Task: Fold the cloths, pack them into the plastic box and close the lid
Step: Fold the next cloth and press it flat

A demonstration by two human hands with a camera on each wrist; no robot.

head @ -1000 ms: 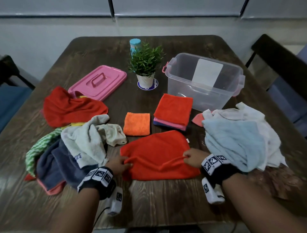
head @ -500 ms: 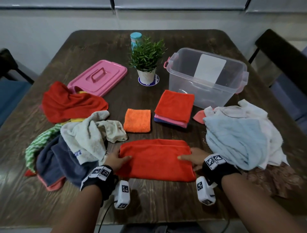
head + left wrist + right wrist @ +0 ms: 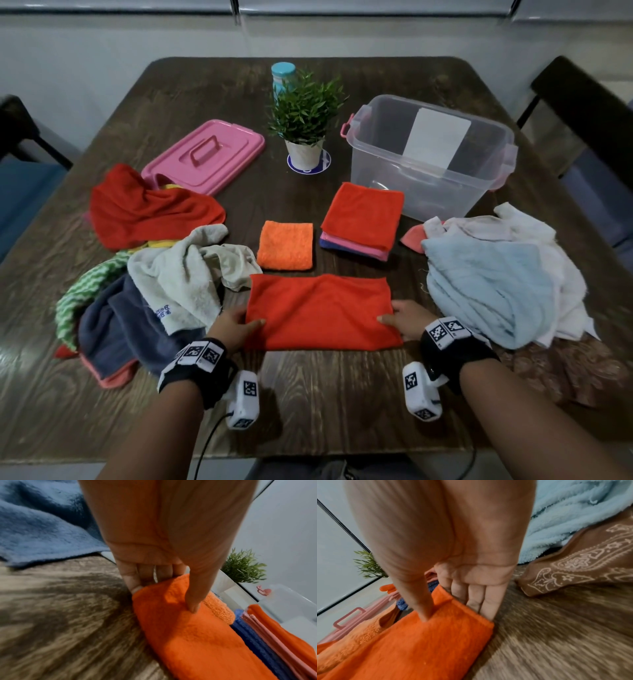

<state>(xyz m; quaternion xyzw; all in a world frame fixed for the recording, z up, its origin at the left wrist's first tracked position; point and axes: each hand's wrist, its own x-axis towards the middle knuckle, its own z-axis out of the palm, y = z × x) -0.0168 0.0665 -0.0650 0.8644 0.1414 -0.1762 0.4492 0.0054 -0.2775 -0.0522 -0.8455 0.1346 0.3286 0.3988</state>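
Between your hands, the half-folded red cloth (image 3: 322,310) lay with its long axis running left to right.
Your left hand (image 3: 236,325) and right hand (image 3: 406,318) each pinched a short end, thumbs on top; the plastic box (image 3: 431,161) stood beyond, on your right.

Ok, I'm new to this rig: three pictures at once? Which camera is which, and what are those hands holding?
No robot here: a person's bare hands. The wide picture comes from a head camera; the two close ones from cameras strapped to each wrist. The left hand and right hand each pinch one end of a red cloth, thumbs on top, flat on the wooden table. Beyond it lie folded cloths, the empty plastic box and its pink lid. Unfolded heaps lie on both sides.
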